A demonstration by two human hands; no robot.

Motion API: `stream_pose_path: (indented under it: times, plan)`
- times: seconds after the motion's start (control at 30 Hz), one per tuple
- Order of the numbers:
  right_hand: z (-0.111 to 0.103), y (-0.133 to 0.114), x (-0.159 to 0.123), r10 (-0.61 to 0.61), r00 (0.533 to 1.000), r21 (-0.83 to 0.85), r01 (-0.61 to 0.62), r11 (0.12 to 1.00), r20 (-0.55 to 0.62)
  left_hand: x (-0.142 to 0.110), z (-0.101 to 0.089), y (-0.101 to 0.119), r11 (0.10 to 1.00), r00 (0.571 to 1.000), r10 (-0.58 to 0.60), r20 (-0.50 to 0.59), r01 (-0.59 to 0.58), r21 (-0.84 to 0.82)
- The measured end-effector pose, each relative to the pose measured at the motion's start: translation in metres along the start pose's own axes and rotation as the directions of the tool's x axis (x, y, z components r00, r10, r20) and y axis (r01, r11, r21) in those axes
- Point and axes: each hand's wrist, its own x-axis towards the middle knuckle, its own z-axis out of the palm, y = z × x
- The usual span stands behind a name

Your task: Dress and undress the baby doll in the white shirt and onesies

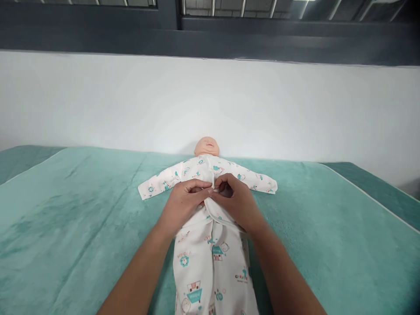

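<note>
A baby doll (206,146) lies on its back, its head toward the wall. It wears a white baby shirt (229,168) printed with small teal and orange figures, both sleeves spread out sideways, and matching trousers (213,271) below. At the middle of the shirt's front, my left hand (188,197) pinches the edge of the cloth between thumb and fingers. My right hand (234,197) pinches the same front opening from the other side, its fingertips almost meeting the left ones. Whatever small fastening lies between the fingertips is hidden.
A teal plush cover (98,218) spreads under the doll to both sides. Behind it rises a white wall (131,100), topped by a dark window frame (229,39) with metal bars.
</note>
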Motion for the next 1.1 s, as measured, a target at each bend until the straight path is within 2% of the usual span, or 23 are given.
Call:
stream_pose_path:
  times: [0.43,0.83,1.1]
  plan:
    - [-0.0041,-0.0004,-0.0007,0.085,0.995,0.107,-0.09,0.99,0.051,-0.0008,-0.0026,0.0062,0.999,0.999,-0.004,0.051,0.007,-0.044]
    - [-0.0063,-0.0012,0.0008,0.044,0.994,0.164,-0.06,0.985,0.096,0.0001,0.0037,0.0034,0.993,0.999,0.003,0.033,0.001,-0.121]
    - [-0.01,0.0003,0.0014,0.029,0.989,0.192,-0.057,0.98,0.147,-0.0003,0.0044,0.0061,0.995,0.998,-0.01,0.062,0.017,-0.099]
